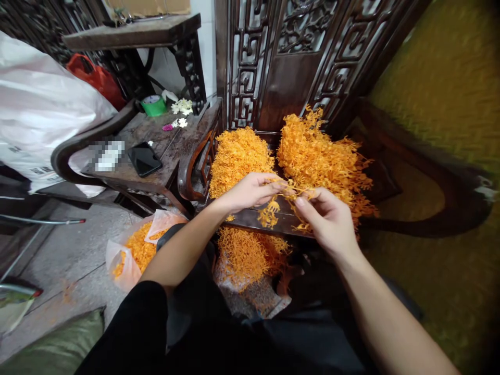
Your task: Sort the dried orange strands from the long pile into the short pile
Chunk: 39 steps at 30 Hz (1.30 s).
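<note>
My left hand (pixel 260 188) and my right hand (pixel 330 216) meet above the front edge of a dark wooden seat (pixel 253 219). Between them is a thin orange plastic-looking flower sprig (pixel 269 212), pinched by the fingers of both hands. Part of it dangles below my left fingers. Behind my left hand lies a dense heap of orange flower pieces (pixel 242 156). A taller, looser pile of orange sprigs (pixel 316 151) stands behind my right hand. More orange stringy pieces (pixel 250 255) lie below the seat's edge.
On the left, a small wooden table (pixel 164 151) bears a black phone (pixel 144 159), green tape (pixel 153 105) and small white flowers (pixel 182 107). A plastic bag (pixel 133 271) of orange pieces sits on the floor. A large white sack (pixel 42 99) stands far left; a carved wooden backrest (pixel 292 88) rises behind.
</note>
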### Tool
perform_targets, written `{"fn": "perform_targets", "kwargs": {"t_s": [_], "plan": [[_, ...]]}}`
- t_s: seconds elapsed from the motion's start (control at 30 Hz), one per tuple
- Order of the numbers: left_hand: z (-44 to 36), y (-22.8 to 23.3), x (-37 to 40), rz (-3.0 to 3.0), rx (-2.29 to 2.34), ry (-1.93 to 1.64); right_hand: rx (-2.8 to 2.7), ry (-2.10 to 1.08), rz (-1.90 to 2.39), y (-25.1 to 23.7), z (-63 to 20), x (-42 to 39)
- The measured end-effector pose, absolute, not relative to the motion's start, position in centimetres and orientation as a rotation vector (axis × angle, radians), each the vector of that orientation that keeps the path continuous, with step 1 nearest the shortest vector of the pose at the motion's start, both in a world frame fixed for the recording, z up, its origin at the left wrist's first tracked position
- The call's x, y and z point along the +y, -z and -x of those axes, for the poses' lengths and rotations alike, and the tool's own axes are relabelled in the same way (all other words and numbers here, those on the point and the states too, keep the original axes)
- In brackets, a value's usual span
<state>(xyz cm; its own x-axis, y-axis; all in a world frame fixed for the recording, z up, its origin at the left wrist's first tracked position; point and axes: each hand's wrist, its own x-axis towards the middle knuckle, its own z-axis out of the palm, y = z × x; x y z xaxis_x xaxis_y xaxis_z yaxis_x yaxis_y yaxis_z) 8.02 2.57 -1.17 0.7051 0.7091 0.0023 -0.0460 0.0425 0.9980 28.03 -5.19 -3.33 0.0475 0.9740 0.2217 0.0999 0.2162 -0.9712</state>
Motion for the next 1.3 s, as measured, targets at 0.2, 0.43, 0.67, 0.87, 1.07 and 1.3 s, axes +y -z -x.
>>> {"fn": "perform_targets", "kwargs": {"t_s": [0.2, 0.43, 0.67, 0.87, 1.07, 1.3], "plan": [[-8.7, 0.9, 2.2, -1.696, 0.612, -0.663, -1.601, -0.622, 1.179, 2.9, -28.2, -5.7], [-8.6, 1.1, 2.0, -2.012, 0.525, -0.839, -1.832, -0.501, 1.037, 2.3, -28.8, -6.0], [-8.2, 0.1, 1.3, -2.17, 0.447, -0.714, -1.965, -0.386, 0.968, 2.2, -29.7, -6.2], [-8.7, 0.0, 0.2, -2.446, 0.512, -0.518, -2.212, -0.11, 0.998, 2.7, -31.3, -6.1], [-8.8, 1.0, 0.2, -2.386, 0.416, -0.484, -2.299, 0.019, 0.989, 3.0, -32.3, -6.3], [-8.9, 0.0, 0.1, -2.203, 0.515, -0.479, -2.13, -0.119, 1.019, 3.3, -30.8, -6.7]]}}
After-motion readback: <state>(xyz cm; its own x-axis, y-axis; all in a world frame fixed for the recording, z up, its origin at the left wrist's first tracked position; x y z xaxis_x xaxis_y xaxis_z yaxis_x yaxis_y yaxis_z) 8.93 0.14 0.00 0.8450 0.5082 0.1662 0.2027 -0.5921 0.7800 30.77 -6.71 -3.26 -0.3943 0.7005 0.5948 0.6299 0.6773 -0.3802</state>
